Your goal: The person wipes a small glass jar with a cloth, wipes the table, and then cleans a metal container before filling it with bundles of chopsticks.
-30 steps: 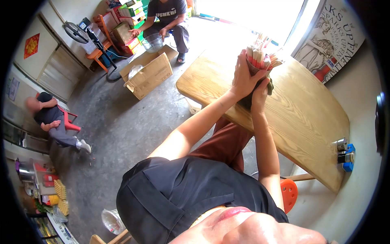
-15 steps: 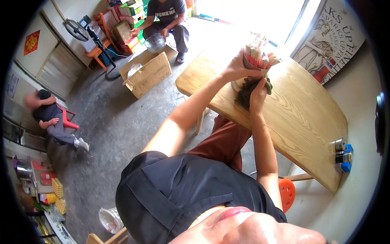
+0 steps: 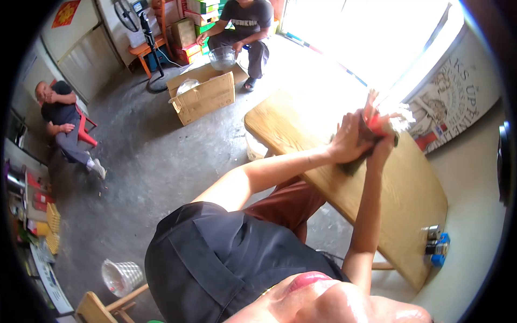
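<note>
A dark cup (image 3: pixel 366 132) packed with thin sticks (image 3: pixel 374 114), pale and reddish and blurred at the top, is held over the wooden table (image 3: pixel 409 188), inward of its near long edge. The left hand (image 3: pixel 349 141) is clamped on the cup's side; the right hand (image 3: pixel 381 152) grips it from the other side, close to the left. A dark cloth (image 3: pixel 352 166) hangs under the hands. The table has a pale grain and a rounded left corner; a blue box (image 3: pixel 441 250) sits at its wall-side edge. On the grey floor (image 3: pixel 140 161) stand a cardboard box (image 3: pixel 207 101) and a white basket (image 3: pixel 128 275). One person (image 3: pixel 245 21) holds a clear bowl (image 3: pixel 222 58); another (image 3: pixel 60 110) sits on a red chair (image 3: pixel 86 132).
</note>
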`<state>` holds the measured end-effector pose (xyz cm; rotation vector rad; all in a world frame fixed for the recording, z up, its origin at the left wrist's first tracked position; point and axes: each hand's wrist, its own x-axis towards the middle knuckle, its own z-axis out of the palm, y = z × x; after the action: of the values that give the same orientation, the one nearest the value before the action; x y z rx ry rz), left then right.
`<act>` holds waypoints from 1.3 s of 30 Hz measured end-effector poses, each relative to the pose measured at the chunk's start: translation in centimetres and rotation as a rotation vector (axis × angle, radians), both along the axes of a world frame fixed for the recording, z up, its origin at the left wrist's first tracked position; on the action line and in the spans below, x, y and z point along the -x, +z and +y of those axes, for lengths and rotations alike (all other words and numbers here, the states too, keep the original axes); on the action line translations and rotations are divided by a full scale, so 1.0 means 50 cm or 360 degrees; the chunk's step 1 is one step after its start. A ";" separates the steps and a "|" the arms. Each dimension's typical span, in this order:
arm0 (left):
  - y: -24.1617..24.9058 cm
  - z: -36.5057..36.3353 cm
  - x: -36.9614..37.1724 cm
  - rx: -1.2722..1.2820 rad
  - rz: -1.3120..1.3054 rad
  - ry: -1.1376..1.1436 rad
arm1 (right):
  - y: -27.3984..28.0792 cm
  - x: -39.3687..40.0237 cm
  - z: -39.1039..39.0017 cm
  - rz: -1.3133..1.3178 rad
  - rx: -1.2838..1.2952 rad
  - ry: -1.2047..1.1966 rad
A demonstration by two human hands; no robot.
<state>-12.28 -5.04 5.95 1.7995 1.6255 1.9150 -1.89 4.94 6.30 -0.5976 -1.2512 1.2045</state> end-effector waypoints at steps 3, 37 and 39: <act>-0.002 0.020 0.001 -0.0035 0.0176 0.0012 | 0.033 -0.046 -0.008 0.0174 0.0108 0.0244; -0.065 0.081 0.002 -0.0066 -0.0230 -0.0701 | -0.071 -0.196 -0.020 0.0159 0.1071 0.0311; -0.065 0.081 0.004 -0.0088 -0.0198 -0.0656 | -0.076 -0.197 -0.016 0.0154 0.1066 0.0333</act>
<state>-12.46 -0.98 2.70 1.8156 1.0692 1.8491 7.97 4.13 2.50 -0.8908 -0.8245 1.8259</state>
